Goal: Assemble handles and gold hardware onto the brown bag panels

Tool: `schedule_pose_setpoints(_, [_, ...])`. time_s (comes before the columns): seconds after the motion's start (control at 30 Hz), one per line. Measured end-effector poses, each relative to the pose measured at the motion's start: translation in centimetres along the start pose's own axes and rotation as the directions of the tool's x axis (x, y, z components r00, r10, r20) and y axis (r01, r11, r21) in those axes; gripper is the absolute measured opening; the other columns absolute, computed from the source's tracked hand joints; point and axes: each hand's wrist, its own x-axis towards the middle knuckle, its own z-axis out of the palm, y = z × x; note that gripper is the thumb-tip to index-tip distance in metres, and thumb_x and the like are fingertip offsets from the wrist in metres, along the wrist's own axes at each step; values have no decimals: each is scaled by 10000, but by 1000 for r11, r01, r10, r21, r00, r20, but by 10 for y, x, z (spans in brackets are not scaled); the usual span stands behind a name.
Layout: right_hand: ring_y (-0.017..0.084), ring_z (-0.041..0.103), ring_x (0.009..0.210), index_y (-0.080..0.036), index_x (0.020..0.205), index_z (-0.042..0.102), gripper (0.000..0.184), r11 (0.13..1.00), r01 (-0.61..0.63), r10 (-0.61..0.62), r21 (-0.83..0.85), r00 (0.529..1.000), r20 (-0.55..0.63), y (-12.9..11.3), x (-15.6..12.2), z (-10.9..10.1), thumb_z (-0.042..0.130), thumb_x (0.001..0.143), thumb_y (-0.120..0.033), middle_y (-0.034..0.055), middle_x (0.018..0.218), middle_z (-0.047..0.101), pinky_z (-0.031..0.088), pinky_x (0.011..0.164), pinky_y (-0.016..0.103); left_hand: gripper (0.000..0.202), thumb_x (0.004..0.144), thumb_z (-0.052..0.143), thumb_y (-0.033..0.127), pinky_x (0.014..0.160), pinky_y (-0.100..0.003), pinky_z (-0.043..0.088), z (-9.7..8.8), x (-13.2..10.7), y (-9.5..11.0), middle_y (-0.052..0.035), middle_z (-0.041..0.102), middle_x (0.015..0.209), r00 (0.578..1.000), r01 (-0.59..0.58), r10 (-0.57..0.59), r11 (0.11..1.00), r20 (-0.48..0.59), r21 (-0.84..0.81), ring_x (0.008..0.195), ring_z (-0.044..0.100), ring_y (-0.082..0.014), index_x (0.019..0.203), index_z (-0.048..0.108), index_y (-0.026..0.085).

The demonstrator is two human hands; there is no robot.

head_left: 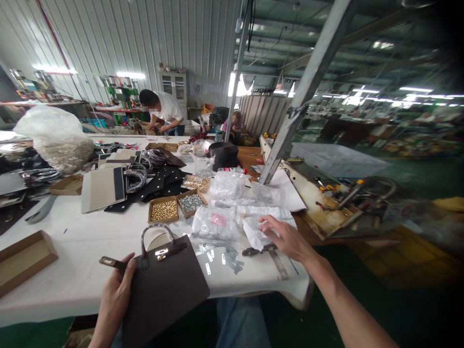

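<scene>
Handbag in left fingers, right fingers well apart

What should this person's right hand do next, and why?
Probably the right hand should close on the white wrapping: it reaches over it half-open, seemingly gripping nothing, while the left hand holds the bag by its edge.
</scene>
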Motion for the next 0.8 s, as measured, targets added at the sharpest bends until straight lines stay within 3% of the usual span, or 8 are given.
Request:
schedule_pose_setpoints(0.07, [291, 828, 1120, -234, 1195, 833, 649, 983, -180, 182, -48, 982, 41, 5, 24, 3, 268, 1209, -553, 124, 1127, 879, 578, 953, 362, 859, 991, 592, 844, 1230, -610, 520, 2, 1, -4, -154, 814, 1381, 1000, -5, 5, 1000, -8, 0, 1411, 694, -467, 1519, 744, 185])
schedule_pose_setpoints(0.1, [298, 830, 1101, -223, 1089, 860, 670, 960, -254, 261, -122, 964, 48, 7, 38, 6, 285, 1201, -548, 144, 1100, 880, 574, 940, 362, 850, 1001, 585, 840, 1246, -614, 501, 2, 2, -4, -157, 806, 1397, 1000, -14, 14, 1000, -10, 5, 1434, 679, -466, 1525, 741, 188])
schedule_pose_setpoints(0.2, [354, 819, 1085, -211, 943, 869, 486, 912, -323, 342, -254, 939, 36, 10, 80, 23, 594, 1083, -586, 193, 1093, 873, 558, 931, 403, 850, 1013, 575, 838, 1260, -614, 479, 2, 4, -4, -177, 794, 1417, 1000, -16, 16, 1000, 7, 9, 1474, 652, -461, 1526, 736, 179])
schedule_pose_setpoints(0.33, [412, 810, 1056, -152, 997, 859, 498, 889, -367, 366, -274, 929, -55, 3, 112, 50, 763, 958, -639, 268, 1098, 847, 544, 864, 429, 858, 1010, 571, 832, 1271, -599, 480, -1, 7, -4, -188, 789, 1446, 999, -35, 35, 999, 16, 4, 1493, 643, -465, 1511, 740, 157])
schedule_pose_setpoints(0.47, [314, 800, 1041, -188, 1023, 838, 227, 915, -345, 318, -210, 936, -150, -2, 114, 73, 819, 908, -383, 168, 1088, 855, 497, 824, 338, 858, 1011, 572, 818, 1291, -590, 464, -2, 8, -7, -202, 771, 1483, 999, -43, 43, 999, 12, -3, 1520, 624, -461, 1510, 734, 139])
schedule_pose_setpoints(0.53, [259, 790, 992, -222, 970, 832, 149, 935, -322, 295, -151, 939, -178, -2, 110, 77, 801, 920, -359, 95, 1036, 856, 478, 791, 303, 850, 1007, 586, 813, 1305, -587, 450, -2, 9, -9, -204, 753, 1518, 999, -49, 49, 999, 12, -12, 1540, 609, -454, 1507, 731, 140])
schedule_pose_setpoints(0.7, [237, 766, 851, -219, 1038, 835, 370, 967, -254, 242, -24, 942, -234, 0, 101, 57, 646, 1076, -534, 73, 954, 850, 525, 758, 304, 866, 987, 592, 831, 1261, -601, 494, -2, 13, -13, -193, 795, 1439, 999, -37, 37, 999, 21, -17, 1487, 651, -468, 1489, 743, 141])
schedule_pose_setpoints(0.8, [293, 771, 1056, -209, 1186, 820, 432, 981, -191, 167, -32, 920, -355, 8, 93, 23, 546, 1140, -540, 156, 1180, 848, 569, 941, 385, 871, 977, 600, 836, 1258, -592, 499, -3, 16, -15, -195, 798, 1434, 999, -30, 30, 999, 14, -25, 1477, 658, -467, 1471, 754, 136])
